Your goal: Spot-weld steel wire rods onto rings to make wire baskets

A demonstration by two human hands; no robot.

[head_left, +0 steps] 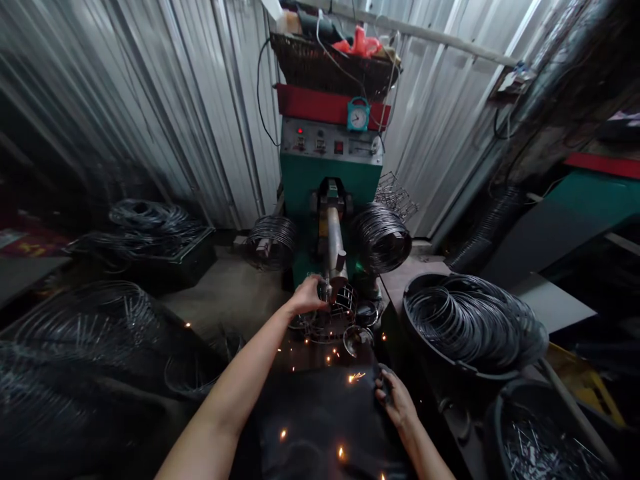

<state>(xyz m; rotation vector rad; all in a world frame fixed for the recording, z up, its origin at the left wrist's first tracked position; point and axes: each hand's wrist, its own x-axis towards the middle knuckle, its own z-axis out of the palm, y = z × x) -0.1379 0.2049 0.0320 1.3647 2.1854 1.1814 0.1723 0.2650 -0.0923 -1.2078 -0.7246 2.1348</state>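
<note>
My left hand (307,295) is closed at the edge of a small round wire cage (344,301), right under the electrode arm of a green welding machine (300,173). Its thumb and fingers pinch the cage's side, partly hidden by the arm's tip. Orange sparks fly from there down over a dark apron or sheet (320,407). Lower right, my right hand (395,397) has its fingers curled beside the dark sheet; whatever lies in them is too dark to make out. Between the hands sits a shiny round metal piece (358,341).
Wire coils (273,241) hang left of the machine, with more coils (383,237) on its right. A black tub (415,333) of wire rings stands to the right, above a bin of short rods (540,447). Wire bundles (145,227) lie at left. A teal clock (358,117) hangs above the control panel.
</note>
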